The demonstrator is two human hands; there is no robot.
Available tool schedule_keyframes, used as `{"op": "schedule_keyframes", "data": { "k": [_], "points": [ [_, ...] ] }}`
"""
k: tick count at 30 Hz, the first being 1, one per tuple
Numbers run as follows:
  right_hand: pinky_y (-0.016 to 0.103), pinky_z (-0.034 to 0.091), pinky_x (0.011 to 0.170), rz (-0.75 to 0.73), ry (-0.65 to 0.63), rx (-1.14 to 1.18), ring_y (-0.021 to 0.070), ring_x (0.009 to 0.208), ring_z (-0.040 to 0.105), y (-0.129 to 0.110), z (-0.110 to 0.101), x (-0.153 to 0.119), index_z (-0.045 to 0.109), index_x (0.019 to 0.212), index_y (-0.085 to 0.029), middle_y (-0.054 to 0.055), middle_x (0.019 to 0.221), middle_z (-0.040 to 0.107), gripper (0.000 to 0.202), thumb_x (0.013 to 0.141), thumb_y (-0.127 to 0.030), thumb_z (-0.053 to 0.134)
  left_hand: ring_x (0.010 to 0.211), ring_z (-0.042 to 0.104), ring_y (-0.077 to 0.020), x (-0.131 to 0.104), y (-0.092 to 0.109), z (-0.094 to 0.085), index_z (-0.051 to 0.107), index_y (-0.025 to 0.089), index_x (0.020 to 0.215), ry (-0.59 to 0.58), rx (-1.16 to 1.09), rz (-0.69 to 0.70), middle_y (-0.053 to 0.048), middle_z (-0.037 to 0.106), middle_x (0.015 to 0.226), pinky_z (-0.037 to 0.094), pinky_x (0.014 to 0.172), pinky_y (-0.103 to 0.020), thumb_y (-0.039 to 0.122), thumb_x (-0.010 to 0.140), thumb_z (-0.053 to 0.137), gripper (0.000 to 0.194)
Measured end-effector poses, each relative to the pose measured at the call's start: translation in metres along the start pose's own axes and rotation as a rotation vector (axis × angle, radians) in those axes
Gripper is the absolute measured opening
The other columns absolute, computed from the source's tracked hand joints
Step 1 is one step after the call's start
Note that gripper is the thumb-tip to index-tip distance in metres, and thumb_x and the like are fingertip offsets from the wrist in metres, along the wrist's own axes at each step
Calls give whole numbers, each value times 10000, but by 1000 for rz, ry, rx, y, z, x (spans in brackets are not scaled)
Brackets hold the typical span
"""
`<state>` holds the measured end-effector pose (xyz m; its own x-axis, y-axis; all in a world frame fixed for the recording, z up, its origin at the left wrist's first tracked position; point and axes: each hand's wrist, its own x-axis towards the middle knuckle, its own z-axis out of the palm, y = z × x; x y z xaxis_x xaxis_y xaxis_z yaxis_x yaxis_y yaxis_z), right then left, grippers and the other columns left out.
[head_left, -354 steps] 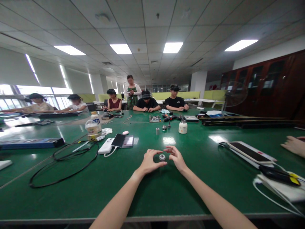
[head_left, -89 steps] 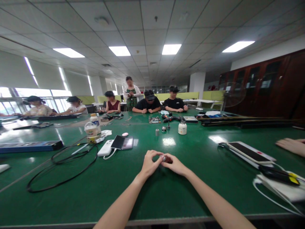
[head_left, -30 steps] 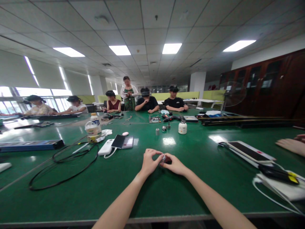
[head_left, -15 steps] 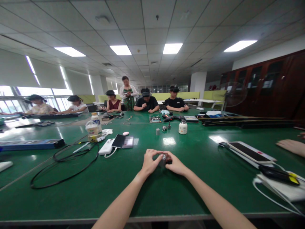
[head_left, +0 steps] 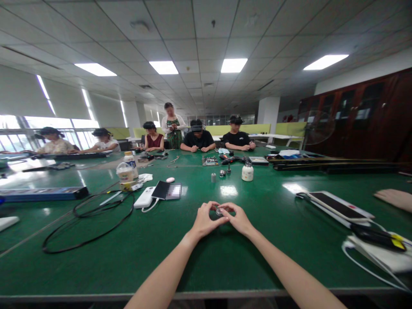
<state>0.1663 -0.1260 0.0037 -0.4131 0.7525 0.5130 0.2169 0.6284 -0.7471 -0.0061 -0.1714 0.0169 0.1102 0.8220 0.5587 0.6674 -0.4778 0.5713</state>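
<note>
My left hand (head_left: 204, 221) and my right hand (head_left: 237, 219) meet over the green table (head_left: 251, 257), fingers curled from both sides round a small grey metal cylindrical part (head_left: 219, 211). Only its round end shows; the fingers hide most of it. The two thumbs touch or overlap on the near side. Farther out, straight ahead, a similar silver cylinder (head_left: 213, 177) stands upright. Beside it are a short metal part (head_left: 222, 173) and a dark part with a thin stem (head_left: 228, 169).
A white jar (head_left: 247, 172) stands ahead, with a circuit board (head_left: 210, 161) and a power tool (head_left: 230, 159) behind. Leftward lie a power bank (head_left: 144, 198), a phone (head_left: 161, 190) and a looped black cable (head_left: 80, 248). Another person's hand (head_left: 393, 198) rests near a tablet (head_left: 337, 204).
My right fingers have shifted left across the part, and the thumbs have come together. The cylinder's side and a reddish-brown piece by my right hand, visible before, are now covered.
</note>
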Motion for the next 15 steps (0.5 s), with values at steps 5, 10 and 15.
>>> {"op": "schedule_keyframes", "data": {
  "k": [5,10,15],
  "points": [
    [387,566,809,-22,17,-74,190,910,667,4,1,0,636,1093,-160,60,1098,669,191,964,-294,593,972,640,-252,1,-7,3,675,246,1094,-52,17,2,-50,725,992,493,879,-374,469,711,812,463],
    [406,558,840,-27,92,-144,204,958,660,1,-2,2,631,1115,-165,68,1139,658,203,966,-296,589,1038,633,-230,1,-12,4,642,174,1117,-148,72,37,-71,659,1157,501,922,-458,348,935,622,253],
    [425,548,868,78,195,-288,219,1009,644,16,-12,5,614,1163,-181,79,1206,631,228,970,-298,581,1030,639,-227,0,-13,5,620,176,1157,-201,97,42,-78,632,1207,534,891,-442,312,956,599,244]
  ]
}}
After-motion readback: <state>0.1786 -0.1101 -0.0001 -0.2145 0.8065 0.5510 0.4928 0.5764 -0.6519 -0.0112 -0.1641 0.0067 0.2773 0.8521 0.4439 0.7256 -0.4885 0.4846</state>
